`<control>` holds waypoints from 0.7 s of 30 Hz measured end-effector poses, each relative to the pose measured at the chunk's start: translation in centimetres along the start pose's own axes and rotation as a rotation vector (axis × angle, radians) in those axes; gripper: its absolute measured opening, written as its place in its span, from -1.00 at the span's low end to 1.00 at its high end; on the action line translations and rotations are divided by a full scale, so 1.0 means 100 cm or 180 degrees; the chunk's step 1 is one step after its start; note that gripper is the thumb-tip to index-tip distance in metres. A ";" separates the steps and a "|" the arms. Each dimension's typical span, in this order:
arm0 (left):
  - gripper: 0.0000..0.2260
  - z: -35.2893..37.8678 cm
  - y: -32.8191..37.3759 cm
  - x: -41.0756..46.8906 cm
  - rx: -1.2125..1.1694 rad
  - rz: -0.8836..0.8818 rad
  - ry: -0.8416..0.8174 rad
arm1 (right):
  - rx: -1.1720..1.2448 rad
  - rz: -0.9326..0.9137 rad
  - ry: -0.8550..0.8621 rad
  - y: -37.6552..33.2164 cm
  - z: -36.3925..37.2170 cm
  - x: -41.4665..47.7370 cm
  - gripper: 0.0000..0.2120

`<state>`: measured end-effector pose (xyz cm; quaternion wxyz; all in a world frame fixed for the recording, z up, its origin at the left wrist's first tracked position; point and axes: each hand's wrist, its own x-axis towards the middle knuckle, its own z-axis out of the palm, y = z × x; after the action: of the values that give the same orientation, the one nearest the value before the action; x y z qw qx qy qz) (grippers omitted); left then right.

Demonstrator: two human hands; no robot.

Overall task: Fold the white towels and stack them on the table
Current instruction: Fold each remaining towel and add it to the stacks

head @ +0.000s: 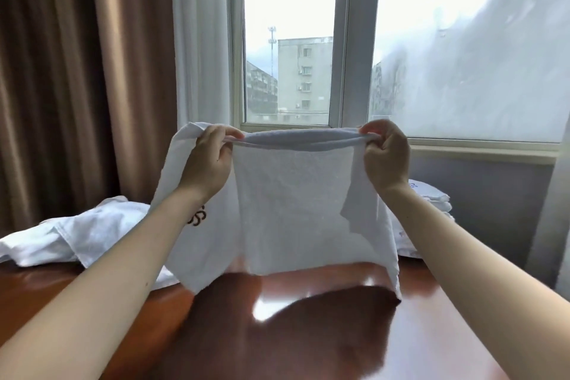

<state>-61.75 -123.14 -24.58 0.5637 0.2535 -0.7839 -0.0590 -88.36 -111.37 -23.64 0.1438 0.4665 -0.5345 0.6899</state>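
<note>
A white towel (293,210) hangs doubled in the air above the glossy brown table (339,333). My left hand (209,163) pinches its top edge on the left, and my right hand (385,154) pinches the top edge on the right. The towel's lower edge floats just over the tabletop. A dark embroidered mark shows on the layer behind my left wrist. A loose heap of white towels (77,234) lies on the table at the left. A stack of folded white towels (431,197) sits at the right, partly hidden by my right forearm.
A window (308,40) with a grey frame fills the wall ahead, with brown curtains (77,71) and a white sheer curtain to its left. The table's polished surface reflects the window light in front of me.
</note>
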 end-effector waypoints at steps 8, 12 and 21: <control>-0.80 -0.011 0.027 -0.016 0.0442 0.0045 0.0626 | 0.0033 0.0056 -0.0029 -0.015 -0.008 -0.009 -0.70; -0.76 -0.023 0.060 -0.013 0.0521 0.0264 0.1143 | -0.0113 -0.0190 0.0208 -0.038 -0.017 -0.010 -0.72; -0.79 -0.012 0.051 0.001 0.0904 0.0508 0.1220 | -0.1083 -0.1122 0.0216 -0.042 -0.030 0.013 -0.78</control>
<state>-62.38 -118.52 -22.18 0.6637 0.2740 -0.6807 0.1455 -87.54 -107.51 -20.04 0.3563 0.4982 -0.5482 0.5695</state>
